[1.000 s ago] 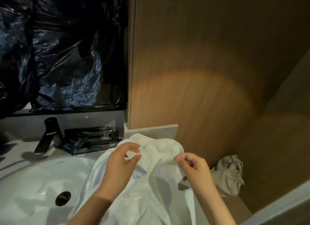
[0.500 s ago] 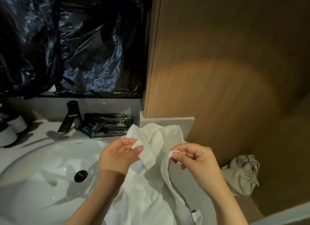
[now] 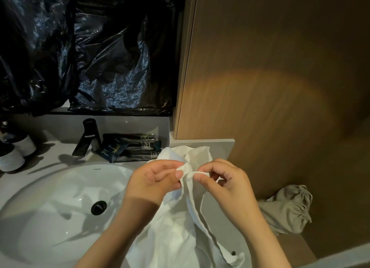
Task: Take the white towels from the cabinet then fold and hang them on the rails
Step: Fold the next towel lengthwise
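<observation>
Left hand [image 3: 154, 179] and right hand [image 3: 224, 184] each pinched the edge of the white towel [image 3: 180, 231] between thumb and fingers, pinch points nearly touching. Towel hung down over the right rim of the sink [image 3: 50, 207]. Black faucet [image 3: 86, 139] and dark packets [image 3: 130, 147] stood behind; grey cloth bag [image 3: 286, 211] lay right.

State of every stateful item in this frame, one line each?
White cloth towel: unfolded, crumpled, not hung.
Left hand: fingers pinching towel edge.
Right hand: fingers pinching towel edge.
Black metal faucet: no water running.
White ceramic sink: no water pooled.
Grey drawstring cloth bag: cinched, lying crumpled.
</observation>
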